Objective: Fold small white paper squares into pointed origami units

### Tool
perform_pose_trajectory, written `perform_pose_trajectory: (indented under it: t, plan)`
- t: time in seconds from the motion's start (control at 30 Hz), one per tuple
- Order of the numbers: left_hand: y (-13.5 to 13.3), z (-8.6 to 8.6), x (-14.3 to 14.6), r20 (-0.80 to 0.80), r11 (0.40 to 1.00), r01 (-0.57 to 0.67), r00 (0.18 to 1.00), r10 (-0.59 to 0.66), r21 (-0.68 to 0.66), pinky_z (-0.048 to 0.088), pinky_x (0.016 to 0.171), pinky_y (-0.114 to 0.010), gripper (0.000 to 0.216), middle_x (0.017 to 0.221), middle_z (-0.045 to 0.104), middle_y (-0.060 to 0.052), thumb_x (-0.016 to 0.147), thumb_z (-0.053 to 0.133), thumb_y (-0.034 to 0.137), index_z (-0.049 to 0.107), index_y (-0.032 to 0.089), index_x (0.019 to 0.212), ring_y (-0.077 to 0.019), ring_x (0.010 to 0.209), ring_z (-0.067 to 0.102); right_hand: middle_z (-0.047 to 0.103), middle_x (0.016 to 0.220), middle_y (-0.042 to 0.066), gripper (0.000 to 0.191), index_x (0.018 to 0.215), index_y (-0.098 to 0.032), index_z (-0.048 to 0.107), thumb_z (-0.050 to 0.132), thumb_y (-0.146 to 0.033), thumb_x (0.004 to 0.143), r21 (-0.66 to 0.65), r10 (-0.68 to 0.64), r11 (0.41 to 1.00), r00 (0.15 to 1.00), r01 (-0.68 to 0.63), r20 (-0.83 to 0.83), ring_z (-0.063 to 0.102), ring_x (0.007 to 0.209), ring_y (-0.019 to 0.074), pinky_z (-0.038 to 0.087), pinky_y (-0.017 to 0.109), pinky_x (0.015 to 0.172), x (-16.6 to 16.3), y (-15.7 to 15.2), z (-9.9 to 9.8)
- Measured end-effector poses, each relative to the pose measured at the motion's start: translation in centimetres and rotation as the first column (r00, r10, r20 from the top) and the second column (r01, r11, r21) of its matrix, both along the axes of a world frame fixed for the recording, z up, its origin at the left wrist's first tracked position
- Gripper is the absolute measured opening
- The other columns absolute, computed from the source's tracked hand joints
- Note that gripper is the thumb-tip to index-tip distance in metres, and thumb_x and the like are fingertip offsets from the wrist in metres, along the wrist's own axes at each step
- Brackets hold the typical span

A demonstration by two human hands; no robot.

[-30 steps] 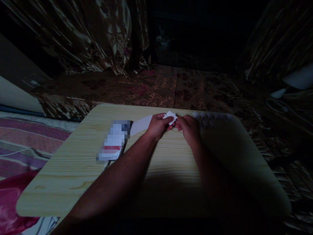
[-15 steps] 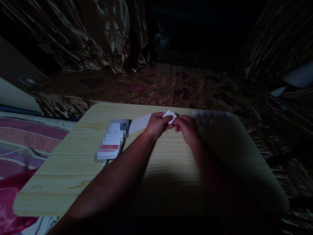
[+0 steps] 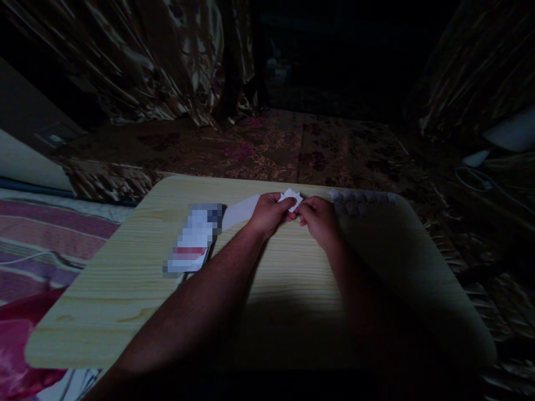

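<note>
Both hands meet near the far edge of a pale wooden table (image 3: pixel 125 289). My left hand (image 3: pixel 267 214) and my right hand (image 3: pixel 320 220) each pinch a small folded white paper piece (image 3: pixel 291 198) between them, fingers closed on it. A white sheet of paper (image 3: pixel 240 213) lies flat just left of my left hand. Along the far right edge sits a row of several small folded paper pieces (image 3: pixel 363 196).
A blurred-out white and red object (image 3: pixel 193 239) lies on the table's left part. Patterned dark cloth (image 3: pixel 267 150) covers the floor beyond, with curtains (image 3: pixel 137 61) behind. A striped mat (image 3: pixel 37 245) and red plastic (image 3: pixel 16 334) lie at left; white items (image 3: pixel 507 133) at right.
The hands stay pinched on the paper piece in the same spot, with only slight finger shifts. The view wobbles a little.
</note>
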State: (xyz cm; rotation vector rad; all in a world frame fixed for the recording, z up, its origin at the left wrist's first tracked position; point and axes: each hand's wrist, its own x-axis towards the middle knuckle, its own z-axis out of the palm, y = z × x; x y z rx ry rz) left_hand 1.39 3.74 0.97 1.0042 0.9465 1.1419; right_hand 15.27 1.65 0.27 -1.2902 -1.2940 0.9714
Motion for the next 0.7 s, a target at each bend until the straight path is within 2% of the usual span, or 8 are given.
perform_pose_trajectory:
  t: [0.53,0.7]
  plan:
    - [0.15,-0.51,-0.16,-0.020,0.999,0.013,1.000,-0.013,0.029,0.042,0.048,-0.020,0.024,0.062,0.069,-0.004,0.068,0.080,0.032,0.068,0.011,0.069,-0.0081,0.048,0.057,0.063,0.060,-0.002,0.017,0.071,-0.018,0.064,0.061,-0.034,0.076,0.001,-0.005,1.000,1.000,0.005,0.008,0.057,0.050,0.0119,0.043,0.023,0.048,-0.05,-0.16,0.24]
    - [-0.09,-0.20,-0.02,0.004,1.000,0.013,1.000,-0.013,0.016,0.044,0.049,-0.021,0.024,0.062,0.068,-0.003,0.062,0.084,0.026,0.067,0.010,0.069,-0.0085,0.049,0.058,0.062,0.059,-0.002,0.016,0.071,-0.019,0.063,0.060,-0.034,0.076,0.015,-0.029,0.999,0.999,0.028,0.026,0.057,0.051,0.0129,0.043,0.023,0.048,0.06,-0.17,0.14]
